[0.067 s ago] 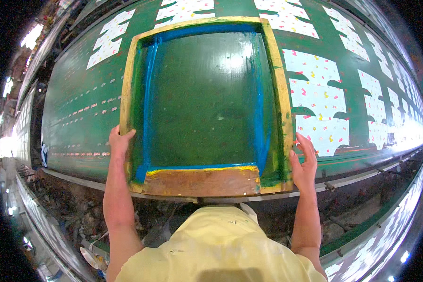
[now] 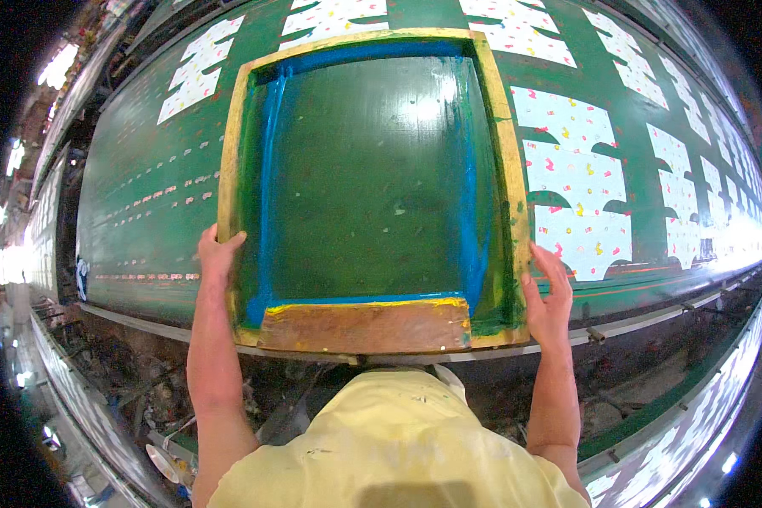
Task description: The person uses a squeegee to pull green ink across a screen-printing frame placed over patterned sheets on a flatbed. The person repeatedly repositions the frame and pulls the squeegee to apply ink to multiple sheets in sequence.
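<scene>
A wooden-edged printing screen (image 2: 499,123) lies in front of me, its dark green mesh bordered by smeared blue. My left hand (image 2: 216,251) is closed around the frame's left side near the lower corner, thumb over the edge. On the opposite side my right hand (image 2: 550,292) grips the frame's edge with thumb and fingers. A brown wooden squeegee (image 2: 364,328) rests inside the frame along the near end, with a yellow-stained, blue-streaked blade edge. The undersides of the frame and the hidden fingertips do not show.
The long green printing table (image 2: 135,245) runs left to right beneath the screen. White cut fabric pieces (image 2: 576,178) with small coloured prints lie on it at the right and far side. A rail (image 2: 643,322) follows the near edge. A white dish-like object (image 2: 162,464) is at lower left.
</scene>
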Motion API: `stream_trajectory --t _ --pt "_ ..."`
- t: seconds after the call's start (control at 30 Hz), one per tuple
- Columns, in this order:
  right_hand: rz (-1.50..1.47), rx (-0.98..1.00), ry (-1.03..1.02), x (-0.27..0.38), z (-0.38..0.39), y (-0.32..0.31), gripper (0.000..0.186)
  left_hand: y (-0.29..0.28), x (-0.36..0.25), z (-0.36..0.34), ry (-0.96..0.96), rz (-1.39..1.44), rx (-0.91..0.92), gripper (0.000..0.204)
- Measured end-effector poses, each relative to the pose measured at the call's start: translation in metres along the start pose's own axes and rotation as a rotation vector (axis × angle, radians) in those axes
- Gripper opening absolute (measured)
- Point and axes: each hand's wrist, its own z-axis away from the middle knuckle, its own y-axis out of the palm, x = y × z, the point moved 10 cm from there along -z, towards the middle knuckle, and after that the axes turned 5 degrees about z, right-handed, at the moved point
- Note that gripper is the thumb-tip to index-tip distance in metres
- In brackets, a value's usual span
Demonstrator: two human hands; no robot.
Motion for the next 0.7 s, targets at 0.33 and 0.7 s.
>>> stream_trajectory --t 0.33,0.7 --pt "0.217 0.447 -0.671 0.176 0.089 0.129 0.05 -0.001 -0.027 -0.045 0.183 0.144 0.046 0.064" --pt "0.524 0.411 -0.556 0.249 0.081 0.209 0.049 0.009 -0.021 -0.057 0.315 0.335 -0.034 0.084"
